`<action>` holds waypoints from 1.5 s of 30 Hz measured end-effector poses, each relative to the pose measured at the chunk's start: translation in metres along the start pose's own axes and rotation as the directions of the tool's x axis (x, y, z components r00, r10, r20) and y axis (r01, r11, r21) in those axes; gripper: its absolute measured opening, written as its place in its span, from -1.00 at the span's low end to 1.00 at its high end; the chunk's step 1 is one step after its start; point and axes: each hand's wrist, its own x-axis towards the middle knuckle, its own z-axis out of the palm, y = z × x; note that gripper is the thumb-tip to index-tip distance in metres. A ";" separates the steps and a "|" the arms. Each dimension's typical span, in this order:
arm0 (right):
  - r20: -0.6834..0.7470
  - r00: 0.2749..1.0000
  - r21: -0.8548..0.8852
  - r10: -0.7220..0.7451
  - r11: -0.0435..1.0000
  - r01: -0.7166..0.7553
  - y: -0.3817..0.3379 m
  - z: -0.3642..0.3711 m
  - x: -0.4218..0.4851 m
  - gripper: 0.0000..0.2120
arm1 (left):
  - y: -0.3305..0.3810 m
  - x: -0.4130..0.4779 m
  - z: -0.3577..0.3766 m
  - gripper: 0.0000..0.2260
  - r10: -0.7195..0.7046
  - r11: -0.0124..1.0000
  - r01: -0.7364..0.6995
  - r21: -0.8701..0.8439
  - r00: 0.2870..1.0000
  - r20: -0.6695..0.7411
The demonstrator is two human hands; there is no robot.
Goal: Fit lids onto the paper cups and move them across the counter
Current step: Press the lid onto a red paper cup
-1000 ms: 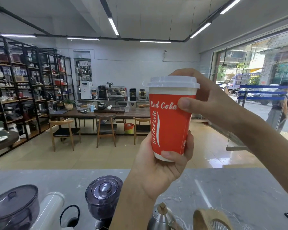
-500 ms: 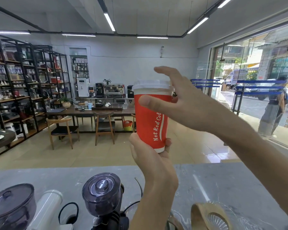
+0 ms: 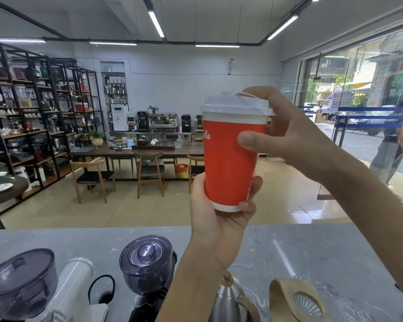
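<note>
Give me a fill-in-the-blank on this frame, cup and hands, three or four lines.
1. The paper cup is coloured ____.
2. The ____ hand grips the cup's base.
3. The right hand has fingers on the white ____ on top.
4. The cup is held ____ the grey counter, not resting on it.

Missing words: red; left; lid; above

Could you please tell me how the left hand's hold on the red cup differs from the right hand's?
The left hand wraps the base of the red cup from below; the right hand reaches in from the side at the top. The left hand touches only the cup; the right hand's fingers rest on the white lid, its thumb on the cup wall. Both hold the same upright cup above the counter.
</note>
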 end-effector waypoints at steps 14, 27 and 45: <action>0.159 0.926 -0.313 0.344 0.907 -0.283 -0.027 0.002 -0.006 -0.21 | -0.030 -0.016 -0.025 -0.63 0.366 0.916 -0.305 0.261 0.902 -0.228; 0.174 0.965 -0.267 0.199 0.952 -0.148 -0.016 0.074 -0.023 -0.51 | 0.020 -0.077 -0.091 -0.32 0.423 0.419 -0.318 0.851 0.897 0.127; 0.105 0.714 -0.162 0.692 0.720 -0.674 0.108 0.352 -0.310 -0.22 | -0.007 -0.301 -0.327 -0.42 -0.087 0.339 0.394 0.854 0.917 -0.388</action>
